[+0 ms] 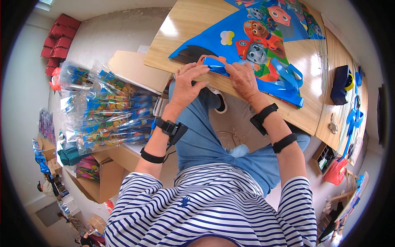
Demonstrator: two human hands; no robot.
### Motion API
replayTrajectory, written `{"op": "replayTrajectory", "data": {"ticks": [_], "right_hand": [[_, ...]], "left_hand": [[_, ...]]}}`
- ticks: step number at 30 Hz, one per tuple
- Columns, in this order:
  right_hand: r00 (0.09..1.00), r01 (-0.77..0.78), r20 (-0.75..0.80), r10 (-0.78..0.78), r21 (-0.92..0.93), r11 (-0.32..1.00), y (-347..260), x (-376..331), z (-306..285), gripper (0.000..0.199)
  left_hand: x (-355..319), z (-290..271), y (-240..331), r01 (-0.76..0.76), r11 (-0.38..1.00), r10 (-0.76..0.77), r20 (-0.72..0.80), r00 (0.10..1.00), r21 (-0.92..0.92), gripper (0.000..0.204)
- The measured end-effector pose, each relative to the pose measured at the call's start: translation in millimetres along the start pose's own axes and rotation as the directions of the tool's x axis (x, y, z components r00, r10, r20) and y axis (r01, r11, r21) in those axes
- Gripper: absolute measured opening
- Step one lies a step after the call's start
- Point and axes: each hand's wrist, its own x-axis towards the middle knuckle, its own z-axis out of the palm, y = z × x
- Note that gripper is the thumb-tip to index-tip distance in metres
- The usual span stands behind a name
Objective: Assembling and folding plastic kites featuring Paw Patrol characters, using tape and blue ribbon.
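Observation:
A blue cartoon-printed kite [255, 45] lies flat on a light wooden table [193, 24]. Its near edge carries a folded blue strip [216, 66] with loose blue ribbon tails [288, 76] to the right. My left hand [187, 82] presses on the kite's near corner, fingers spread over the strip's left end. My right hand [243, 79] pinches the same strip from the right side. Both hands nearly touch at the table's front edge. Black bands sit on both wrists and forearms.
A heap of clear-wrapped colourful kite packs [107, 111] rests on cardboard boxes [103, 177] at my left. Red bags [57, 39] are stacked far left. A dark blue box [340, 84], thin rods and blue ribbons [353, 119] lie on the table's right side.

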Motion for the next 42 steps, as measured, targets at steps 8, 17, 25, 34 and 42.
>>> {"op": "replayTrajectory", "data": {"ticks": [8,17,25,34,42], "right_hand": [[1.000,-0.003,-0.007,0.003,0.028,1.000,0.5,0.1,-1.0,0.020],[1.000,-0.011,0.007,0.011,0.031,0.999,2.9,-2.4,1.0,0.021],[1.000,0.001,-0.016,-0.001,0.049,0.999,2.2,-0.7,1.5,0.021],[1.000,-0.005,-0.016,0.006,0.061,0.998,1.6,0.0,0.1,0.020],[0.980,-0.179,0.138,0.145,0.277,0.944,11.6,12.6,-14.3,0.018]], "left_hand": [[12.9,-9.1,-0.9,0.117,0.987,-0.140,-0.223,0.965,-0.114,0.025],[64.3,23.8,45.2,-0.086,0.996,0.080,-0.160,0.984,-0.029,0.009],[76.4,48.1,8.3,0.109,0.993,-0.108,-0.023,0.994,0.047,0.012],[69.7,49.7,0.4,0.137,0.978,-0.131,-0.050,0.990,0.156,0.021],[69.3,49.4,3.0,0.157,0.951,-0.141,-0.079,0.987,0.267,0.030]]}}
